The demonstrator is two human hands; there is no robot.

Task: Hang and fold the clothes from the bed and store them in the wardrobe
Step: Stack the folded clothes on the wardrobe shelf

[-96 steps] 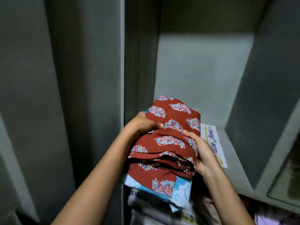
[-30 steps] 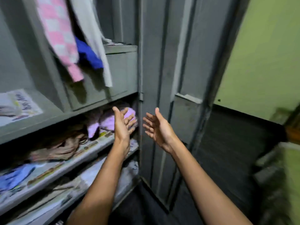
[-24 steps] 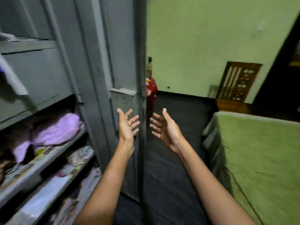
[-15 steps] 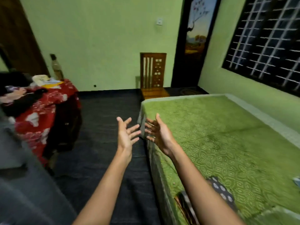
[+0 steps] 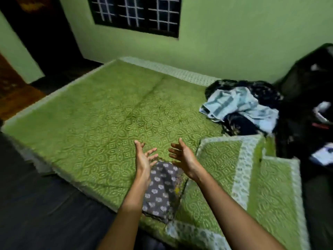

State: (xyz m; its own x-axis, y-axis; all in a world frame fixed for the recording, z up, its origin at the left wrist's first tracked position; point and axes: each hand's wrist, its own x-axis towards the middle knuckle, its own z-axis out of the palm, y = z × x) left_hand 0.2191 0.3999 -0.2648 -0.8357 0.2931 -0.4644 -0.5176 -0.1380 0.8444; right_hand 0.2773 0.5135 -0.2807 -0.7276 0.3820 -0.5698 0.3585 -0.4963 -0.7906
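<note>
Two bare hands are showing: one left hand (image 5: 144, 157) and one right hand (image 5: 182, 156). One bed with a green patterned cover (image 5: 111, 112) is filling the middle of the view. One folded grey cloth with a white flower print (image 5: 162, 192) is lying on it. Two green patterned pillows with pale flowered borders (image 5: 221, 159) are lying side by side. One pale blue crumpled garment (image 5: 239, 105) is sitting among dark printed clothing (image 5: 266, 92), whose pieces cannot be counted. One dark window with white grid bars (image 5: 135, 13) is showing.
</note>
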